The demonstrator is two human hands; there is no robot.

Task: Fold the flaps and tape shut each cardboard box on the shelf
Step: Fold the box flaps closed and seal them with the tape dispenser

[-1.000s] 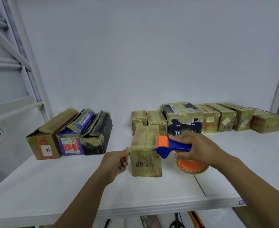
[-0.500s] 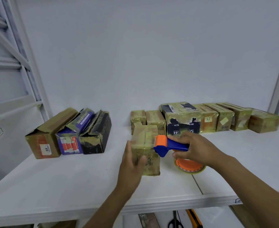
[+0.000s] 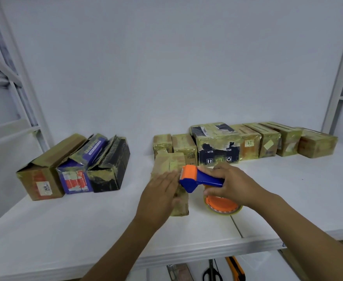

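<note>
A flat white shelf board [image 3: 65,230] is seen carrying everything. The small upright brown cardboard box wrapped in yellowish tape [image 3: 169,162], standing near the board's front middle, is taken as the landmark.

Behind and to the right of the small box, a row of tape-wrapped cardboard boxes [image 3: 270,138] is lined up along the white back wall. The biggest of them is a dark navy box printed with white arrows and a recycling mark [image 3: 217,153]. Well to the left of the small box, three tilted boxes are set touching side by side: a brown box [image 3: 45,171], a purple-blue box [image 3: 77,173] and a black box [image 3: 114,165].

The left hand [image 3: 160,191] is laid flat over the top and front of the small box, its fingers straight and together. Just right of the small box, the right hand [image 3: 233,183] is wrapped around the handle of a blue and orange plastic tape dispenser [image 3: 199,178]. The dispenser's orange head is held against the small box's upper right edge, next to the left fingertips. A tape roll on an orange core [image 3: 221,205] is seen under the right hand. Whether it rests on the shelf board cannot be told.

Below and right of the small box, under the board's front edge, black-handled scissors [image 3: 212,270] and an orange-yellow utility knife [image 3: 236,267] are partly seen.
</note>
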